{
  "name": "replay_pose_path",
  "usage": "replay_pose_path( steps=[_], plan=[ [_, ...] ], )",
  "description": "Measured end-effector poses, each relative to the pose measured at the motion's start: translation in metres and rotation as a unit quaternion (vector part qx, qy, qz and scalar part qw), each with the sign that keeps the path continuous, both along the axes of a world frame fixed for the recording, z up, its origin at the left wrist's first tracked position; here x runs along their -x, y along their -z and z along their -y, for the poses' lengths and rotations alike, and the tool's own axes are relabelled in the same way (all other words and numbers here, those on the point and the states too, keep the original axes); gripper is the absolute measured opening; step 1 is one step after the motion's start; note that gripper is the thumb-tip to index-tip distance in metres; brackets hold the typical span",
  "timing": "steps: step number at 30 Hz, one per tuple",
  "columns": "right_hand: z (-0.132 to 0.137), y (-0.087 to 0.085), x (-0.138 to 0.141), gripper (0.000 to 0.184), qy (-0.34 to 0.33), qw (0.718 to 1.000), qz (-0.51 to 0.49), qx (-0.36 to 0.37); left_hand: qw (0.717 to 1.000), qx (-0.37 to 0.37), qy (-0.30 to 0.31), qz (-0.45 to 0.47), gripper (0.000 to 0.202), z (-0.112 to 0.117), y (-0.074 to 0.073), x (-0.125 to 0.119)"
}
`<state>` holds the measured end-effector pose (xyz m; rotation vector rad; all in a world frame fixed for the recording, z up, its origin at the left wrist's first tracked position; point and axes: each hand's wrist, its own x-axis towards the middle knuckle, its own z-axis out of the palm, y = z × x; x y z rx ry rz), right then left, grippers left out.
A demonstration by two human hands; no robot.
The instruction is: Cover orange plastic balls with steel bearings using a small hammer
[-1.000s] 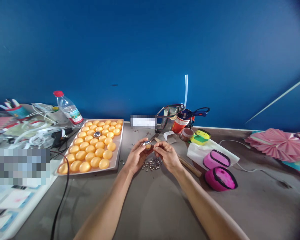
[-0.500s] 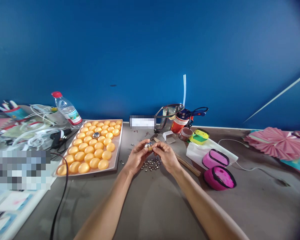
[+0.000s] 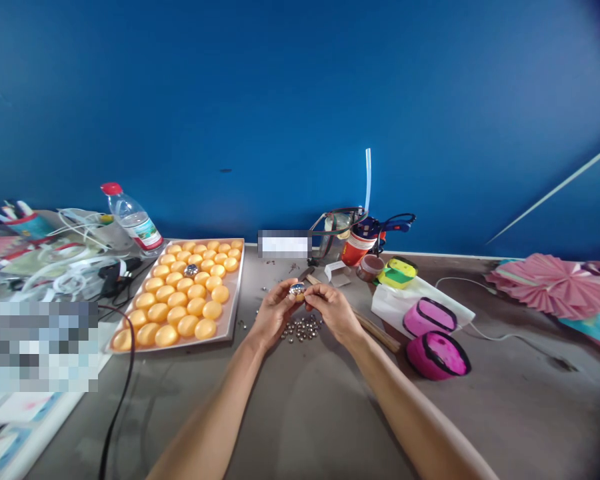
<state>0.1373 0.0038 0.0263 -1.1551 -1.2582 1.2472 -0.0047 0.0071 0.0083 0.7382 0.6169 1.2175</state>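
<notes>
One blue wall (image 3: 300,120): fills the background behind the work.
Grey tabletop (image 3: 320,420): runs beneath both forearms, which enter from the bottom edge and slant inward to meet.
Shallow tray (image 3: 233,295): lies left of the hands, holding rows of orange balls (image 3: 187,327) and one silvery ball (image 3: 191,270) among them.
Left hand (image 3: 273,319): curled, gripping a ball between thumb and fingers.
Right hand (image 3: 336,312): fingertips drawn together in a pinch at the ball's right side; whether a small piece sits between them, I cannot tell.
Held ball (image 3: 297,291): raised between the hands, above the tabletop, silvery on top and orange below.
Just changed: the right fingertips are closer against the ball than a second ago; I judge that both hands are now working on it together.
Small metal pieces (image 3: 303,329): heaped loosely on the tabletop, just below the hands.
</notes>
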Motion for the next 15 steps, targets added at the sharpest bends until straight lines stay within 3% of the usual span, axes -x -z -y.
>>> replay_pose_path(
  steps=[5, 15],
  plan=[
    [-0.0007, 0.0010, -0.0013, 0.008, -0.001, 0.999, 0.033, 0.006, 0.999, -0.002, -0.012, -0.031, 0.033, 0.0004, 0.0016, -0.0007],
    [-0.0017, 0.0039, -0.0034, 0.012, -0.003, 1.000, -0.008, 0.021, 0.998, -0.017, -0.014, -0.062, 0.034, 0.0013, 0.0021, -0.0011]
  ],
)
